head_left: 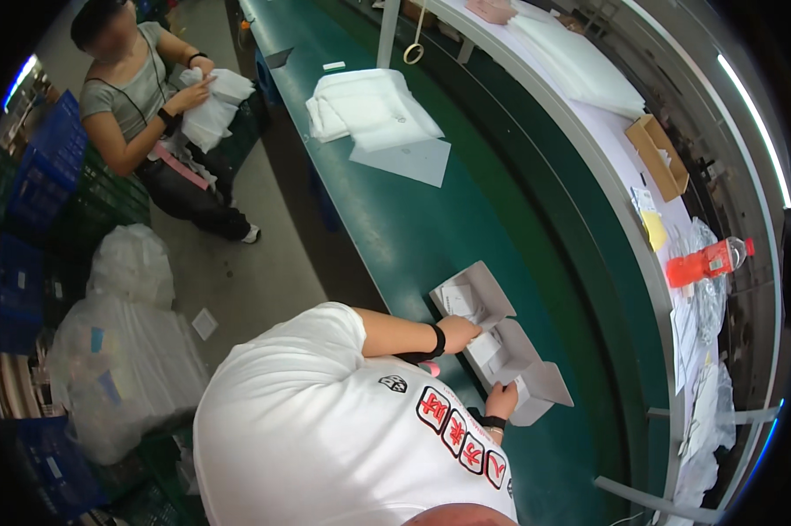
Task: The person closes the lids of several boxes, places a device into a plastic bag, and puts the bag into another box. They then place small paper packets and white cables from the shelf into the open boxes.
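Note:
Several open white cardboard boxes stand in a row on the green bench. The far box [488, 287] has printed white papers inside, and the middle box [511, 346] also holds something pale. My left hand [458, 333] is closed, its fingertips at the near edge where these two boxes meet. Closer to me, my right hand [502, 402] is closed on the near side of the last box [545, 394], whose flap stands up. The undersides of both hands and part of the boxes' contents are hidden.
Foam sheets [374, 101] are stacked farther up the bench [413, 228]. A raised shelf on the right carries a red drink bottle [709, 262] and a cardboard tray [657, 158]. At left, a co-worker [132, 105] handles white packaging near large plastic bags [124, 359] and blue crates [40, 145].

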